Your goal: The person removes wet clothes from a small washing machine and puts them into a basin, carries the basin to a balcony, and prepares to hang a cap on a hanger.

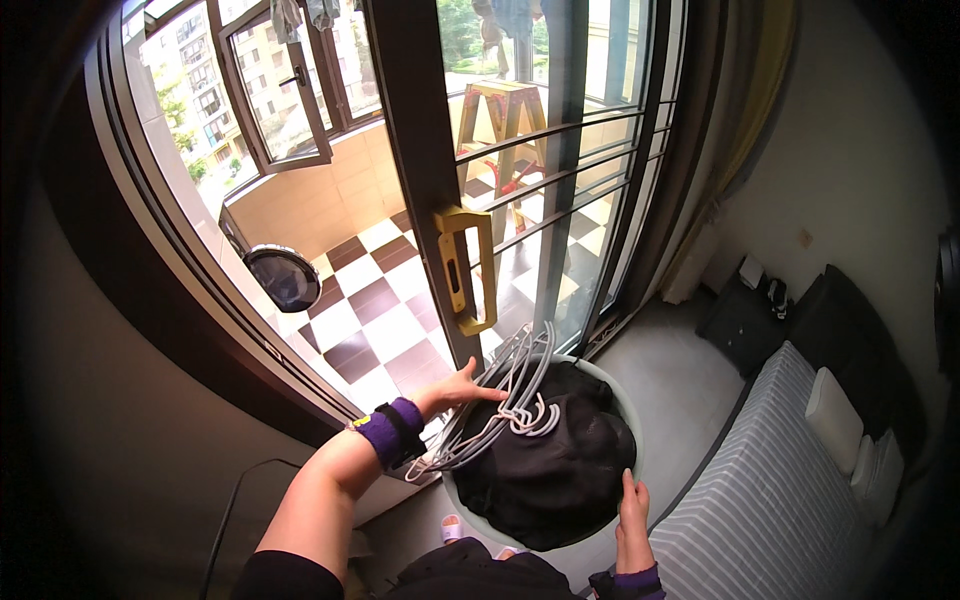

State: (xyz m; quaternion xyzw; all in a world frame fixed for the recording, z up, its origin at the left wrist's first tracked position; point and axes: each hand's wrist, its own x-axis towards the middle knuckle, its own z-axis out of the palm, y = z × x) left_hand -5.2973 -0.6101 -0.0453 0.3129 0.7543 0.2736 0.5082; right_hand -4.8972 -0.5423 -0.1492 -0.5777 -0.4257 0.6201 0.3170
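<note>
1. Noted left hand (465, 386) across bundle of grey and white hangers (520, 414), thumb and forefinger spread wide; cannot tell whether remaining fingers grip any
2. Noted right hand (633, 508) holding right-hand rim of pale round basin (618, 387)
3. Located basin in front of body, filled with dark cloth (570, 465); hangers on its left part
4. Recorded yellow door handle (485, 270) just beyond, striped bed (765, 480) at right
</note>
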